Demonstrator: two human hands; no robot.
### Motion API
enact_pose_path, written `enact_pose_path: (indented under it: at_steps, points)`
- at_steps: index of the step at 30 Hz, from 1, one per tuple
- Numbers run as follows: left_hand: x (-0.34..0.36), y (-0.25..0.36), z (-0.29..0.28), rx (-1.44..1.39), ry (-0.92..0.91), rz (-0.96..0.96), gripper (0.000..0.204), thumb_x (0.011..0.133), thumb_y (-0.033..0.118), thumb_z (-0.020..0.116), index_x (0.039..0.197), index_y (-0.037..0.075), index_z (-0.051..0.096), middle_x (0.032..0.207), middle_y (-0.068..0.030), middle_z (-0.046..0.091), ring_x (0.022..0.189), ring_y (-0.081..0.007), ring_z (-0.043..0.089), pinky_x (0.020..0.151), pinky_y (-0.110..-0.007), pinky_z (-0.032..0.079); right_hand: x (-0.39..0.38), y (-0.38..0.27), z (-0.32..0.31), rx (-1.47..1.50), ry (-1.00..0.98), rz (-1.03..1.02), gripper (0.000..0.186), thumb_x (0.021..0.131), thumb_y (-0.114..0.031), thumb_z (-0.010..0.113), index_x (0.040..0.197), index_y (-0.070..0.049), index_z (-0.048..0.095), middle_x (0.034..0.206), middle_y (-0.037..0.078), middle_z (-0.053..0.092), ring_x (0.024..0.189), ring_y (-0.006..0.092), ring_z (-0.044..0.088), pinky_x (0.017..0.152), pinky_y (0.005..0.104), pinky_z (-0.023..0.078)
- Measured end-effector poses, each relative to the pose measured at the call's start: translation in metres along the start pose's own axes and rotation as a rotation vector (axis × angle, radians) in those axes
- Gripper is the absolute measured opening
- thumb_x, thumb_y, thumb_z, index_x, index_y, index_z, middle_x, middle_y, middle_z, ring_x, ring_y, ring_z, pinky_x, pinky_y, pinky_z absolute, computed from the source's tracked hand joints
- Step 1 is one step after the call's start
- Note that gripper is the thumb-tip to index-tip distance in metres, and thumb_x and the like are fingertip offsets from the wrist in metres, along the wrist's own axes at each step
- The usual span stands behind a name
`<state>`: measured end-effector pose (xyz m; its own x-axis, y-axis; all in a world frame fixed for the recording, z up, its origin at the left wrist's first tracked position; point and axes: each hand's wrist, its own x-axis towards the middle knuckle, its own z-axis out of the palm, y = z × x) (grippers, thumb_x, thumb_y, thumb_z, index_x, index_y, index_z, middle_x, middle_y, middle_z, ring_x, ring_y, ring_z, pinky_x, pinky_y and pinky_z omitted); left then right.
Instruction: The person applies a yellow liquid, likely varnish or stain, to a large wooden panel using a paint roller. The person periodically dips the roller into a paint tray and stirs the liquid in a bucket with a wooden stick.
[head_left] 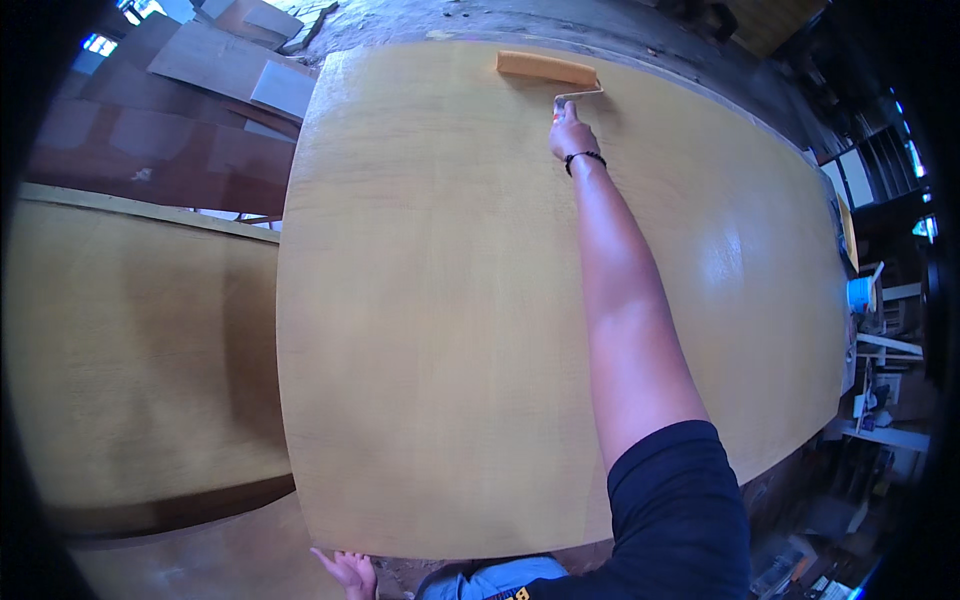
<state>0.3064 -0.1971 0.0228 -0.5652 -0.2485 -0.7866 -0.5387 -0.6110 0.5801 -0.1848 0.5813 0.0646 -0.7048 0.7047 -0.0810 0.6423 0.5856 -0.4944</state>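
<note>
My right hand (570,135), with a dark bracelet at the wrist, grips the handle of a paint roller (546,68). The orange roller lies on the far part of a large yellowish board (430,280), its wire frame bending back to the handle. My forearm stretches up over the board from the lower edge. My left hand (350,568) is at the board's near-left edge, thumb stuck out and fingertips at the rim, not wrapped round anything.
Another yellowish board (130,330) lies to the left, with brown and pale sheets (200,70) beyond it. A light blue bucket (860,295) stands at the right edge of the big board, near cluttered wooden pieces (890,345).
</note>
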Motion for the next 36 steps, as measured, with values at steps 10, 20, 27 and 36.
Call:
enact_pose_path:
  at_steps: [10,20,27,36]
  points:
    - [-0.009,-0.016,0.01,0.032,0.002,0.001,0.116,0.082,0.087,0.044,0.156,0.001,0.023,0.158,-0.0183,0.029,0.144,-0.0333,0.031,0.119,-0.045,0.024,0.12,-0.006,-0.001,-0.04,0.075,0.016,0.042,0.104,-0.031,0.035,0.145,-0.027,0.034,0.132,0.021,0.062,0.123,0.0358,0.061,0.102,0.0498,0.048]
    - [-0.019,-0.016,0.01,0.034,0.023,-0.037,0.115,0.083,0.087,0.043,0.157,0.002,0.019,0.161,-0.0161,0.025,0.145,-0.0316,0.03,0.12,-0.043,0.024,0.118,-0.007,0.012,-0.079,0.061,-0.027,0.04,0.105,-0.034,0.031,0.144,-0.026,0.035,0.131,0.022,0.062,0.121,0.0364,0.062,0.101,0.0498,0.049]
    - [-0.013,-0.018,-0.001,0.048,-0.06,0.001,0.116,0.083,0.087,0.041,0.158,0.002,0.016,0.163,-0.0165,0.022,0.147,-0.0319,0.027,0.121,-0.043,0.022,0.083,0.0,0.009,-0.019,0.042,-0.025,0.043,0.105,-0.034,0.033,0.147,-0.027,0.033,0.129,0.026,0.062,0.119,0.0406,0.062,0.1,0.0514,0.049]
    - [-0.008,-0.007,-0.007,-0.009,-0.163,0.045,0.113,0.086,0.085,0.039,0.16,0.004,0.009,0.165,-0.0179,0.012,0.152,-0.0331,0.016,0.124,-0.045,0.013,-0.081,0.028,0.002,-0.035,-0.032,0.013,0.046,0.104,-0.034,0.038,0.148,-0.024,0.033,0.114,0.024,0.068,0.105,0.0422,0.068,0.091,0.0536,0.053]
